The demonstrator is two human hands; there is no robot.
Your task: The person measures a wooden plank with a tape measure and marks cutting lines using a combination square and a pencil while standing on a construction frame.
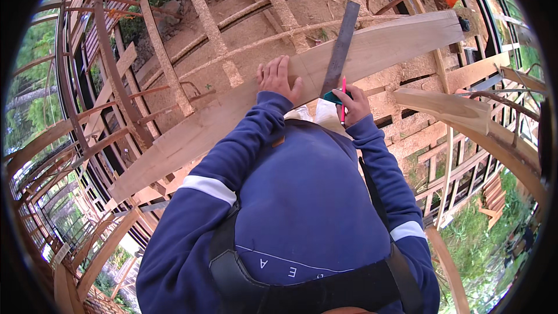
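On the board [311, 68] (pale wood), left hand [278, 79].

Under the left fingers [272, 72], the long pale plank [383, 46] is bare wood, matt and fairly smooth. Beyond the right fingers [354, 94], the flat grey ruler-like blade [343, 40] looks like dull, mottled metal; at their tips, the small teal handle [332, 97] resembles plastic. Held among them, the slim pink writing stick [343, 88] looks smooth, its material unclear. Behind the left fingers, the navy sleeve [241, 122] is soft, matt cloth. Well ahead, light-brown wooden slats [210, 26] look rough with sawdust.
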